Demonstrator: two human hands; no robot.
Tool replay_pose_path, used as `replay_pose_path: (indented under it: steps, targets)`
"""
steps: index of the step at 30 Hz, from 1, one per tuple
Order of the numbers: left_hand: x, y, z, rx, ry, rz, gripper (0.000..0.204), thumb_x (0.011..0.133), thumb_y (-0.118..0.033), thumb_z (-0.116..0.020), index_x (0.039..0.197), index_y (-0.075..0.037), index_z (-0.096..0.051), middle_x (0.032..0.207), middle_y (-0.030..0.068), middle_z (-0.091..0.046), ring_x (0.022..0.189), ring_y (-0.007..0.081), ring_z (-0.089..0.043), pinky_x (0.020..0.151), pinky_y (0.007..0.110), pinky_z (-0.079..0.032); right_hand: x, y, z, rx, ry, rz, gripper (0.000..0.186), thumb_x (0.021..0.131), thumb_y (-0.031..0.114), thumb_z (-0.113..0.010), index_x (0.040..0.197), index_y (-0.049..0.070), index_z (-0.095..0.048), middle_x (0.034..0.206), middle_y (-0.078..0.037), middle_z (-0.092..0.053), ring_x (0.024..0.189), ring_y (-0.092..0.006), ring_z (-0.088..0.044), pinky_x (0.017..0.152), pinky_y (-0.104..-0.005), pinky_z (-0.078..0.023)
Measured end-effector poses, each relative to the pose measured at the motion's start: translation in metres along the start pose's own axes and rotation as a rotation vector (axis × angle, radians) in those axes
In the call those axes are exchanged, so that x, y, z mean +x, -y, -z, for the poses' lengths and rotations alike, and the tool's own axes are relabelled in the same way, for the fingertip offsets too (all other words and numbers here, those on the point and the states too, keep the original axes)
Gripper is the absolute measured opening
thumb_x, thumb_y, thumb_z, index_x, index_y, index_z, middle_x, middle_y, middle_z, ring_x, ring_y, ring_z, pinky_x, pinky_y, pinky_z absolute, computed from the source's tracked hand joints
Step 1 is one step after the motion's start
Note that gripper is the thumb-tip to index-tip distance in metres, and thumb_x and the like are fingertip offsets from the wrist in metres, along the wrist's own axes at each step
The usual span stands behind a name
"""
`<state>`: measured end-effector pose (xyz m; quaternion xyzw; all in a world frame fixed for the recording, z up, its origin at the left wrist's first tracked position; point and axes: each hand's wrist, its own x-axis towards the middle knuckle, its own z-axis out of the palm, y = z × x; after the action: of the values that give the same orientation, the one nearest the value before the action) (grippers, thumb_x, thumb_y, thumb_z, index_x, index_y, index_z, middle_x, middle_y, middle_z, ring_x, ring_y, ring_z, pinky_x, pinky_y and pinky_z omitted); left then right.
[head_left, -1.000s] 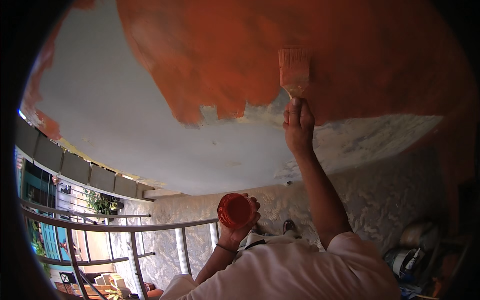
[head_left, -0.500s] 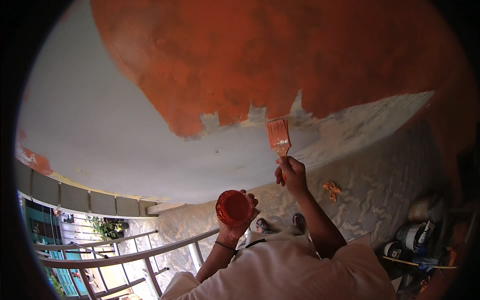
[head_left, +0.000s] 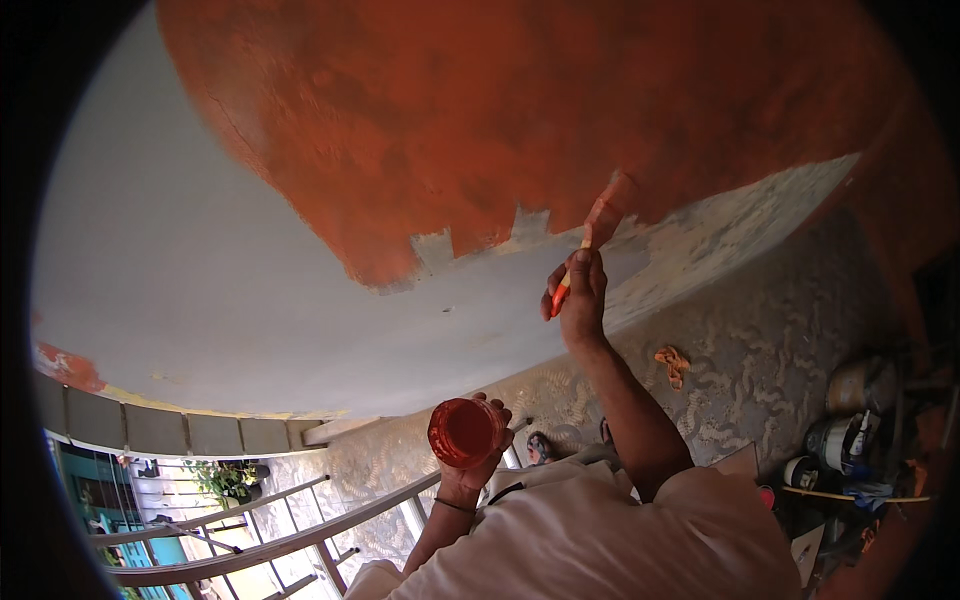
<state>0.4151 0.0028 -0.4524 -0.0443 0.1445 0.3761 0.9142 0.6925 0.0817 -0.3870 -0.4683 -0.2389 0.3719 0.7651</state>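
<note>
My right hand [head_left: 580,290] grips a paintbrush [head_left: 605,213] by its orange and pale handle. The brush's reddish bristles, blurred at the tip, lie against the lower edge of the orange paint on the wall [head_left: 420,130]. Below that ragged edge the wall is grey-white, and two unpainted notches show to the left of the brush. Lower and to the left, my left hand [head_left: 487,460] holds a round paint container [head_left: 467,432], its mouth facing up. Orange-red paint is inside and smeared around the rim.
A metal ladder [head_left: 290,545] stands at the lower left, near a potted plant [head_left: 225,482]. An orange rag [head_left: 673,365] lies on the patterned floor [head_left: 740,350]. Buckets [head_left: 835,440] and a long stick [head_left: 850,494] are at the lower right.
My right hand has moved the brush up onto the orange edge, turning it sideways and over the rightmost pale notch. The paint container stays in my left hand.
</note>
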Motion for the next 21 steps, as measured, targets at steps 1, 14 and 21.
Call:
replay_pose_path:
  steps: [1,14,21]
  targets:
    - [-0.003,-0.003,0.003,0.003,-0.014,-0.008,0.059,0.102,-0.047,-0.07,0.14,-0.002,-0.063,0.136,0.0219,-0.065,0.126,0.0397,-0.06,0.087,0.047,-0.057,-0.013,-0.008,-0.011,0.039,0.02,-0.053,0.045,0.117,0.057,-0.038,0.105,0.014,-0.041,0.074,-0.005,-0.054,0.047,-0.0185,-0.053,0.04,-0.0332,-0.046]
    - [-0.025,-0.017,0.014,0.007,-0.046,-0.055,0.052,0.105,-0.037,-0.068,0.147,-0.007,-0.061,0.144,0.0204,-0.064,0.137,0.0381,-0.058,0.106,0.053,-0.058,-0.101,-0.012,-0.006,0.305,0.444,-0.614,0.035,0.117,0.042,-0.048,0.104,0.01,-0.054,0.063,-0.003,-0.05,0.036,-0.0145,-0.04,0.034,-0.0287,-0.031]
    - [-0.032,-0.002,0.008,-0.014,-0.033,-0.075,0.052,0.104,-0.038,-0.069,0.145,-0.007,-0.062,0.143,0.0202,-0.064,0.136,0.0383,-0.059,0.105,0.053,-0.058,-0.038,0.075,0.025,0.282,0.009,-0.048,0.04,0.118,0.047,-0.045,0.101,0.012,-0.056,0.065,-0.003,-0.051,0.04,-0.0136,-0.043,0.037,-0.0279,-0.037]
